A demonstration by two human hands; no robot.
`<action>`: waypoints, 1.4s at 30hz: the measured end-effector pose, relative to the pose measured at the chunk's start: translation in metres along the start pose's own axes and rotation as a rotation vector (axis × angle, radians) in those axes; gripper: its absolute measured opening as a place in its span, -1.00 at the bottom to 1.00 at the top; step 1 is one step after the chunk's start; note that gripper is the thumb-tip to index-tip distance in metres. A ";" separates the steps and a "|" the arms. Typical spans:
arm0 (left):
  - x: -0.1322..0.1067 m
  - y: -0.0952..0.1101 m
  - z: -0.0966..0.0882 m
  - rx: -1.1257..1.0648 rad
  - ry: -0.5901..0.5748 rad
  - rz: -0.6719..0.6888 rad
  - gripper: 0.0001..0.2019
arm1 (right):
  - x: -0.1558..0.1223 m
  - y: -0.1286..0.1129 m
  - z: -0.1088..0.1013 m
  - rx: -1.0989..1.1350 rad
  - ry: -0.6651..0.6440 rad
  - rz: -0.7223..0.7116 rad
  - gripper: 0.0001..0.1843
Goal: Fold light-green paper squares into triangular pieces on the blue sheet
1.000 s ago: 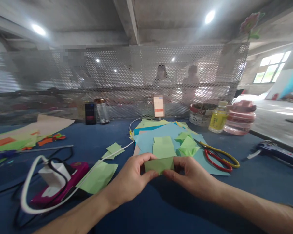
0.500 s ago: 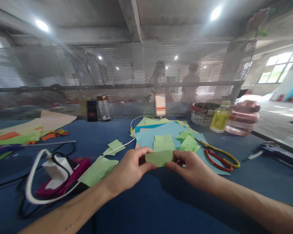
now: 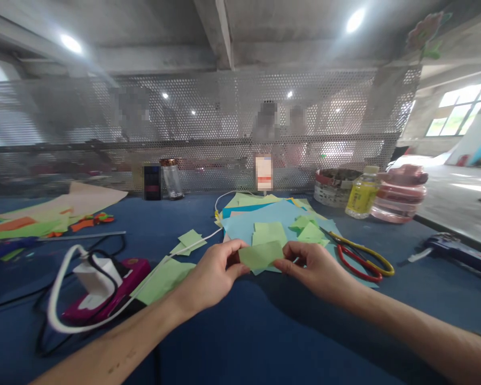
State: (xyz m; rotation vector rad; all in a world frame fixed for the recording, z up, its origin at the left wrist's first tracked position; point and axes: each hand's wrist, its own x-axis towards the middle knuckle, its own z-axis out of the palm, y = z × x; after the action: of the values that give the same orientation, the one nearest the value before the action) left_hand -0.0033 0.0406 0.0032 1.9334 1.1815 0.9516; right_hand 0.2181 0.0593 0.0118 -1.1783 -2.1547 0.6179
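Note:
A small piece of light green paper (image 3: pixel 262 255) is held up between my two hands, above the front of the table. My left hand (image 3: pixel 220 267) pinches its left edge between thumb and fingers. On the opposite edge, my right hand (image 3: pixel 310 262) has a like pinch. Just behind lies a stack of green paper squares (image 3: pixel 269 232) on sheets of light blue paper (image 3: pixel 240 224). Folded green paper pieces (image 3: pixel 308 229) rest to the right of that stack. Scissors (image 3: pixel 363 259) with red and yellow handles lie beyond my right hand.
At left, a magenta power strip (image 3: pixel 134 270) carries a white plug and looping cables. Green paper (image 3: pixel 164 280) lies under the white cable. Farther back stand a phone (image 3: pixel 263 172), a glass bottle (image 3: pixel 172 179), a yellow-labelled bottle (image 3: pixel 362 193) and a pink jug (image 3: pixel 398 195). A glue gun (image 3: pixel 460 254) lies right.
The green paper in my hands has tilted, its right side now higher. My left fingertips have shifted slightly left on its edge. Blurred figures behind the mesh have moved.

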 end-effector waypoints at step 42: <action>0.000 0.011 -0.004 -0.156 -0.016 -0.090 -0.73 | -0.003 0.002 -0.002 -0.170 -0.030 -0.124 -0.82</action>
State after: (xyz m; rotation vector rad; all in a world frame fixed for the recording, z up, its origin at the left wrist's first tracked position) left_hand -0.0021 0.0371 0.0139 1.7481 1.1406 0.9505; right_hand 0.2217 0.0580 0.0113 -1.1169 -2.3230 0.4077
